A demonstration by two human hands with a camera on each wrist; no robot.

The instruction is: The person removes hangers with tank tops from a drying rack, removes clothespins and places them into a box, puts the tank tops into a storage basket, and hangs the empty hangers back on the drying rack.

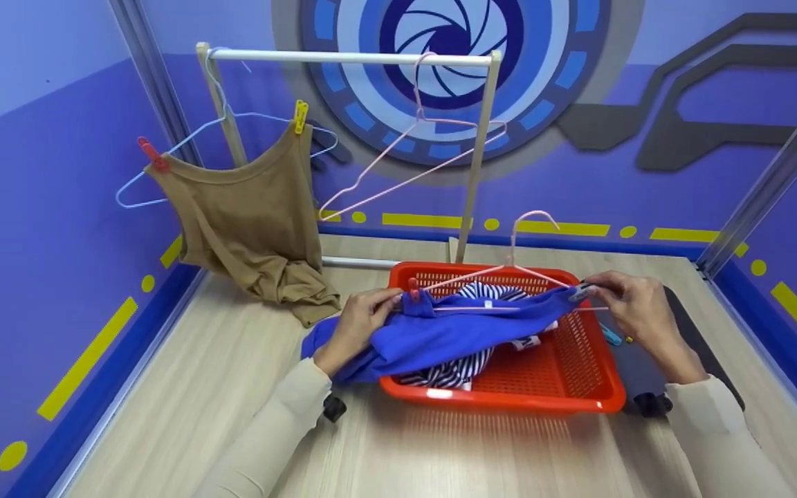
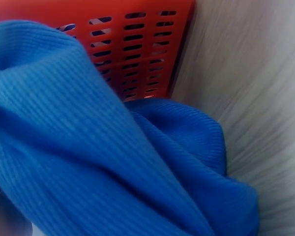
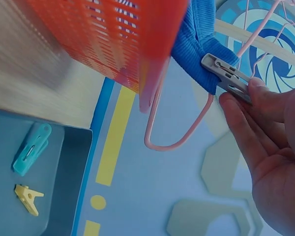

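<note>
Our left hand (image 1: 359,325) grips the royal-blue ribbed fabric garment (image 1: 440,339) just beside a small red clothespin (image 1: 414,289); our right hand (image 1: 637,308) pinches a grey clothespin (image 3: 228,76) between thumb and fingers at the garment's other end. The garment stretches between our hands along a pink wire hanger (image 1: 512,243), above a red perforated plastic basket (image 1: 502,402) holding black-and-white striped cloth (image 1: 450,373). Part of it droops past our left hand, outside the basket.

To fasten this end well, we should hold the edge taut with the left hand and seat the grey clothespin over cloth and wire together, then tug gently before letting go. We cannot tell whether its jaws catch the wire. Lifting the loose folds clear of the basket rim should prevent snags.

A small white label (image 1: 488,304) shows on the garment between our hands, and a white patch with dark marks (image 1: 526,342) lies beneath, nearer our right hand; neither can be read. We see no brand.
</note>
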